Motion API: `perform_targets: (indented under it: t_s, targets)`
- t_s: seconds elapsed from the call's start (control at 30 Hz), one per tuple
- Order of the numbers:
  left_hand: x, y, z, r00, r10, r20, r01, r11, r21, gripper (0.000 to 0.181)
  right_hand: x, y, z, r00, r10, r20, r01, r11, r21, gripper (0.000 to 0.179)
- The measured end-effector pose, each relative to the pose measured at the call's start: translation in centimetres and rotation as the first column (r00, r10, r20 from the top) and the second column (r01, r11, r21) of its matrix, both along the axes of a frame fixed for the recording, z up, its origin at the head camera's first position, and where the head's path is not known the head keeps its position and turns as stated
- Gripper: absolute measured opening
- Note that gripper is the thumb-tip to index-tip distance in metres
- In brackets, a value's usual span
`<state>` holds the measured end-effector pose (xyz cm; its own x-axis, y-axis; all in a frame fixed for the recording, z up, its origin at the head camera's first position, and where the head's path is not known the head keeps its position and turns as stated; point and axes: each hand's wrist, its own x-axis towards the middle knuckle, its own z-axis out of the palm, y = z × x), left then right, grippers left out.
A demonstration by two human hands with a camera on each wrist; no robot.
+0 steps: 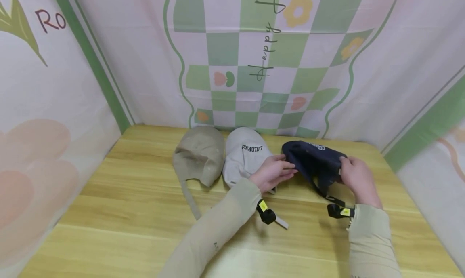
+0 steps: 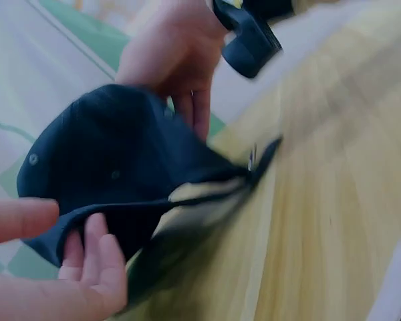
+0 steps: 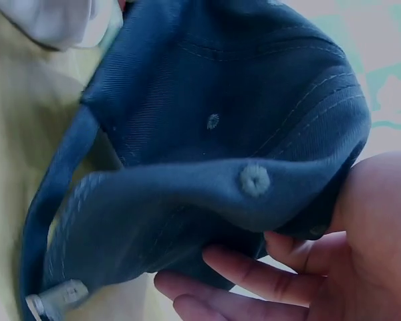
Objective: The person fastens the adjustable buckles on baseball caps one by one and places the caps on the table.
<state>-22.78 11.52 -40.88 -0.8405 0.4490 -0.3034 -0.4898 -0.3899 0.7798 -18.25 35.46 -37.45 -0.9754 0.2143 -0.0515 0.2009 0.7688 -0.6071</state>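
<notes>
A navy baseball cap with pale lettering is at the right of the row, its hollow underside and back strap facing the person. The left hand is at its left edge; in the left wrist view that hand has its fingertips inside the rim and its thumb outside. At the cap's other side, the right hand grips the fabric. Close up in the right wrist view, the right hand holds the navy cap from beneath, with the strap hanging free.
A light grey cap with dark lettering stands beside the left hand, partly behind it. Left of that sits a khaki cap, its strap trailing forward. All are near the back edge of the wooden table, before a patterned curtain.
</notes>
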Motion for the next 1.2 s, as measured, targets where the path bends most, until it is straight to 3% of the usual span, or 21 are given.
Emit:
perform_targets:
  t_s: [0.1, 0.23, 0.4, 0.57, 0.7, 0.9, 1.03, 1.13, 1.2]
  targets:
    - [0.1, 0.1, 0.3, 0.998, 0.038, 0.049, -0.042, 0.996, 0.076, 0.044, 0.1, -0.5, 0.4, 1.000, -0.005, -0.005, 0.005, 0.999, -0.037, 0.056]
    - [0.1, -0.2, 0.5, 0.992, 0.037, 0.120, -0.056, 0.985, 0.166, 0.012, 0.1, -1.1, 0.6, 0.999, -0.023, -0.030, 0.021, 0.998, -0.065, 0.054]
    - [0.0, -0.5, 0.7, 0.993, 0.012, 0.115, -0.032, 0.985, 0.170, 0.018, 0.2, -1.6, 0.8, 0.996, -0.044, -0.077, 0.037, 0.995, -0.093, 0.054]
    - [0.2, -0.8, 1.3, 0.998, -0.043, -0.036, 0.044, 0.998, 0.047, 0.048, 0.5, -2.3, 1.3, 0.994, -0.053, -0.096, 0.039, 0.990, -0.136, 0.057]
    - [0.6, -0.9, 1.7, 0.981, -0.089, -0.172, 0.078, 0.995, -0.065, 0.049, 0.6, -2.9, 1.6, 0.994, -0.059, -0.096, 0.042, 0.985, -0.166, 0.057]
    - [1.4, -1.0, 2.1, 0.958, -0.042, -0.282, -0.009, 0.984, -0.177, 0.045, 0.4, -3.7, 1.8, 0.993, -0.074, -0.093, 0.055, 0.980, -0.190, 0.058]
    - [1.9, -0.7, 2.4, 0.947, -0.027, -0.320, -0.082, 0.943, -0.321, 0.036, 0.3, -4.1, 1.9, 0.991, -0.078, -0.107, 0.059, 0.984, -0.169, 0.057]
    - [2.1, -0.6, 2.6, 0.946, -0.032, -0.324, -0.103, 0.915, -0.391, 0.029, 0.3, -4.3, 1.9, 0.990, -0.073, -0.121, 0.054, 0.987, -0.148, 0.056]
    - [2.1, -0.6, 2.6, 0.945, -0.031, -0.324, -0.099, 0.921, -0.377, 0.024, 0.3, -4.3, 1.9, 0.989, -0.071, -0.127, 0.053, 0.988, -0.143, 0.055]
